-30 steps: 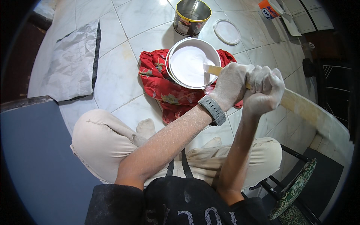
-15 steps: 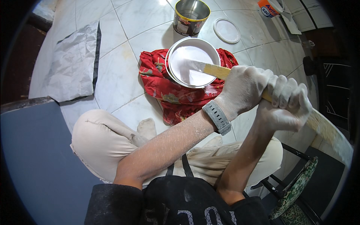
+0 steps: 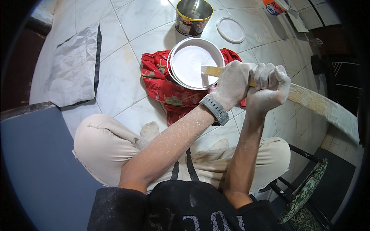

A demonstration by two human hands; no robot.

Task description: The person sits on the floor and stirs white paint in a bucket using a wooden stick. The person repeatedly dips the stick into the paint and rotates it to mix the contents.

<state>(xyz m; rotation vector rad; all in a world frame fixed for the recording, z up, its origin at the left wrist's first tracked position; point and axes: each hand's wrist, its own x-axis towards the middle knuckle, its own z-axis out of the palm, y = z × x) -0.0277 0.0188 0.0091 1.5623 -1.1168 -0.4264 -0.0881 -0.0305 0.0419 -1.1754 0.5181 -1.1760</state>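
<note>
My left hand [image 3: 232, 82], coated in pale powder, is wrapped round a flat wooden stick [image 3: 323, 104]. Just to its right, my right hand [image 3: 269, 86] grips the same stick in a fist. The stick slants from the upper right of my body down to a white bucket [image 3: 170, 65]. Its lower end dips into the thick white liquid [image 3: 191, 63] inside. Its other end, smeared whitish, reaches the right rim of the view. Under and around the bucket lies a bunched red floral cloth [image 3: 158, 82]. How deep the stick goes is hidden by the liquid.
Behind the bucket stands an open metal can [image 3: 192, 27] with a yellow rim, beside a round white lid [image 3: 230, 29]. An orange and white tub [image 3: 274, 7] sits at the far right. A pale sack [image 3: 75, 65] lies on the tiles at left. A green-patterned chair [image 3: 306, 192] is at lower right.
Both hands have moved left and a little nearer the bucket with the stick. The stick's dipped end has shifted to the bucket's right side, and its upper end has risen.
</note>
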